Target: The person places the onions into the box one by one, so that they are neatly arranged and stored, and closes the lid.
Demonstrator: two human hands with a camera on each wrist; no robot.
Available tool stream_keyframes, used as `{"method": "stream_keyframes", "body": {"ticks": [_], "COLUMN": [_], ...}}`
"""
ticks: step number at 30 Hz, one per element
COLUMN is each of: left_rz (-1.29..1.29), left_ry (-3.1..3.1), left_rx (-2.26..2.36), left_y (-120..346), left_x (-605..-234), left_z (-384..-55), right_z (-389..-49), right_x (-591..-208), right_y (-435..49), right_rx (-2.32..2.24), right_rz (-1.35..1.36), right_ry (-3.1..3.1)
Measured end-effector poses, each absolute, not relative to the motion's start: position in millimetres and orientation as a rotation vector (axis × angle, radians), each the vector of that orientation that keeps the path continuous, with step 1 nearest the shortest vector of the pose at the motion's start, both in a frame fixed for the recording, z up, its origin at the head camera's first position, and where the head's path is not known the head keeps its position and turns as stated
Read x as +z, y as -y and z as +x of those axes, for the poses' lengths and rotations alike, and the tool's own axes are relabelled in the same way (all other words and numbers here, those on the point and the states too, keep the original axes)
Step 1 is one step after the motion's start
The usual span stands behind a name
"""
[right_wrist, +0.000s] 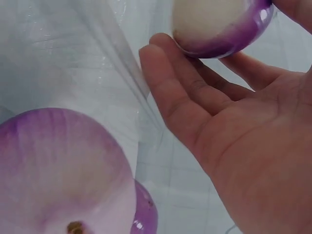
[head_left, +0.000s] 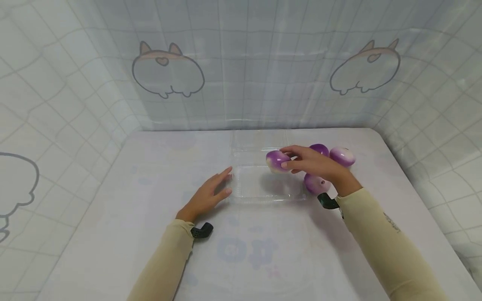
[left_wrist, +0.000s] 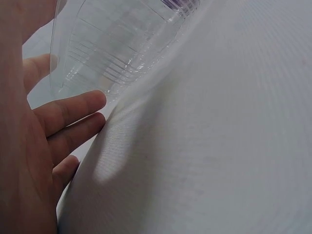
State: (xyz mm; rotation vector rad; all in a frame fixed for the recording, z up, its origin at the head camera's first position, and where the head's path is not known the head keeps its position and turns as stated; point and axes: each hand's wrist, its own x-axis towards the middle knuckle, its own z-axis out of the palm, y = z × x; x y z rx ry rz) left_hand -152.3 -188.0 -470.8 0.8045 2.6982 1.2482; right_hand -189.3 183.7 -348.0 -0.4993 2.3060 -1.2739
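Observation:
My right hand (head_left: 314, 161) pinches a purple-and-white onion (head_left: 276, 161) between thumb and fingertips, above the right part of a clear plastic container (head_left: 241, 196). In the right wrist view that onion (right_wrist: 214, 24) shows its pale side and a glossy purple edge. My left hand (head_left: 205, 196) lies at the container's left edge, its fingers (left_wrist: 73, 109) extended and holding nothing. Under my right hand another onion (head_left: 316, 184) sits beside the container's right edge. Two more onions, one purple (head_left: 320, 149) and one paler (head_left: 342, 156), are behind and right of that hand.
The container's clear lid (head_left: 260, 140) lies folded back on the far side. A white cloth with faint prints covers the table (head_left: 150, 251). Grid-patterned curtains (head_left: 244, 75) stand at the back and both sides.

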Motion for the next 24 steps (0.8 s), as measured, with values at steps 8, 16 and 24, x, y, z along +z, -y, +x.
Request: {"method": "stream_keyframes", "body": {"ticks": [8,16,24], "left_rz": [0.795,0.761,0.786], "left_ry": [-2.710,-2.697,-2.680], "left_rx": [1.224,1.216,1.235], "left_y": [189,189,189], "left_x": [-477,-474,-472], "left_z": [-153,-153,-158], "right_z": [-200,-209,-217], "right_x": [-346,-349,-358], "right_y": [-168,-152,-137], "right_rx": [-1.190,-1.167,-1.078], "right_rz": [-0.520,-0.534,-0.524], "right_ry": [-2.302,-2.269,-2.308]}}
